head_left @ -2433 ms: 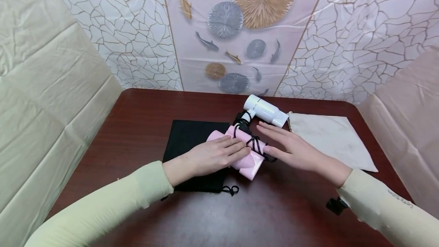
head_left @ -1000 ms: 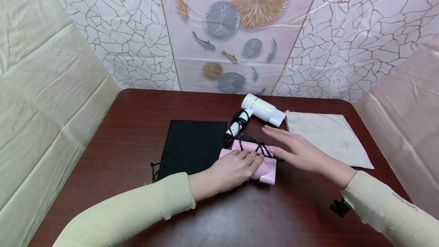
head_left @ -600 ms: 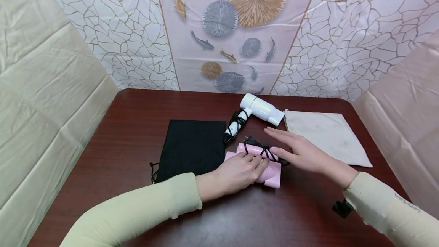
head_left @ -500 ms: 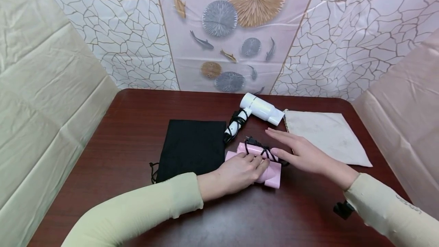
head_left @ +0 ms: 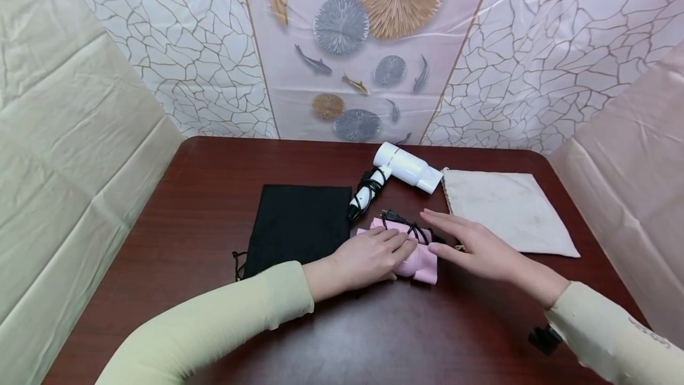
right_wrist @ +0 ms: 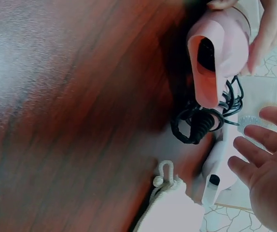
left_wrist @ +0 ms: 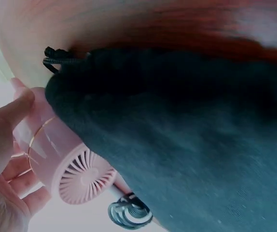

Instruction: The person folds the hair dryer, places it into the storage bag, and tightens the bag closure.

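A pink hair dryer (head_left: 426, 269) with black cord wound round its handle lies mid-table in the head view. My left hand (head_left: 369, 256) grips its barrel from above. In the left wrist view the thumb and fingers curl round the pink hair dryer (left_wrist: 49, 145), near its slotted rear grille. My right hand (head_left: 478, 248) hovers with straight fingers just right of the dryer, holding nothing. The right wrist view shows the dryer's nozzle (right_wrist: 207, 72) facing that camera. A black drawstring bag (head_left: 299, 224) lies flat to the left of the dryer.
Behind the pink dryer lies a white hair dryer (head_left: 406, 166), its handle also wrapped in black cord. A cream drawstring bag (head_left: 507, 212) lies flat at the right. The dark red-brown table (head_left: 214, 165) has fabric hangings at its back and sides.
The left hand has shifted the pink hair dryer rightward and nearer, off the black bag's edge. The right hand has drawn slightly away from it, to the right and nearer.
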The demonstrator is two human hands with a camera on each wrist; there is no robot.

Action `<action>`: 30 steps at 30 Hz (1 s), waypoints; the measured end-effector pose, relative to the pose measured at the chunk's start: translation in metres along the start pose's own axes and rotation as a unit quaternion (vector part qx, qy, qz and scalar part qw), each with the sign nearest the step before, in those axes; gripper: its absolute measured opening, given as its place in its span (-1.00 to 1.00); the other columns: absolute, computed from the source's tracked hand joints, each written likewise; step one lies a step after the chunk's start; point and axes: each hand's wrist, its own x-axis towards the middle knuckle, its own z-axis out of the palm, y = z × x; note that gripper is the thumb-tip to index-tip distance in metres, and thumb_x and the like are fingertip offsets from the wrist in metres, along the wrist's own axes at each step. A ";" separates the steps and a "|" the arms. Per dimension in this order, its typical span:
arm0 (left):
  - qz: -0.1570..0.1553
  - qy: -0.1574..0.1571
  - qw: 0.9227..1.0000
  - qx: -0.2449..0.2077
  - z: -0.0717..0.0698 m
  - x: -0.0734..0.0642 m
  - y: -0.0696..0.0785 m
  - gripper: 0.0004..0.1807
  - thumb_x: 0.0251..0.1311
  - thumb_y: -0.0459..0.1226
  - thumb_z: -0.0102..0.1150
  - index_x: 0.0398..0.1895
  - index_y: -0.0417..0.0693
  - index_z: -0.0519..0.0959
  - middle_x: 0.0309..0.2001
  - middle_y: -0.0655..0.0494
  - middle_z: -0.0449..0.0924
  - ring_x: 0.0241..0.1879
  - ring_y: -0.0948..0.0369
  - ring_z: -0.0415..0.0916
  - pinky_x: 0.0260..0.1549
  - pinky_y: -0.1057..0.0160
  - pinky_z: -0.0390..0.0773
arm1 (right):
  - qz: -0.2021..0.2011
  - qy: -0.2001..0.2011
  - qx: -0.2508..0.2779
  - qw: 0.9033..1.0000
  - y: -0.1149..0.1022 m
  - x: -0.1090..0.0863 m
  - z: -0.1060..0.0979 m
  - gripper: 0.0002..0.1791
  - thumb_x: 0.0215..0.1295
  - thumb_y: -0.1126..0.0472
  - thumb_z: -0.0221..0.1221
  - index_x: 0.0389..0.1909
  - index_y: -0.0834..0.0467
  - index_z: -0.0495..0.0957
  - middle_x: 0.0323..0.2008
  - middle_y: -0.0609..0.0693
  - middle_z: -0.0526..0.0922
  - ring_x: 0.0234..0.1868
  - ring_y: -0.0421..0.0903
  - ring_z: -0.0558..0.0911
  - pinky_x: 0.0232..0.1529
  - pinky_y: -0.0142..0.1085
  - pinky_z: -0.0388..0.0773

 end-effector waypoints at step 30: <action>-0.117 -0.080 0.984 -0.105 -0.028 -0.143 -0.071 -0.22 0.39 0.15 0.33 0.49 -0.14 0.51 0.35 -0.08 0.63 0.30 0.02 0.62 0.28 0.02 0.59 | -0.112 0.011 -0.068 0.991 -0.006 -0.002 0.035 -0.09 0.32 -0.24 0.43 0.53 0.18 0.44 0.49 0.20 0.48 0.43 0.40 0.48 0.65 -0.31 -0.12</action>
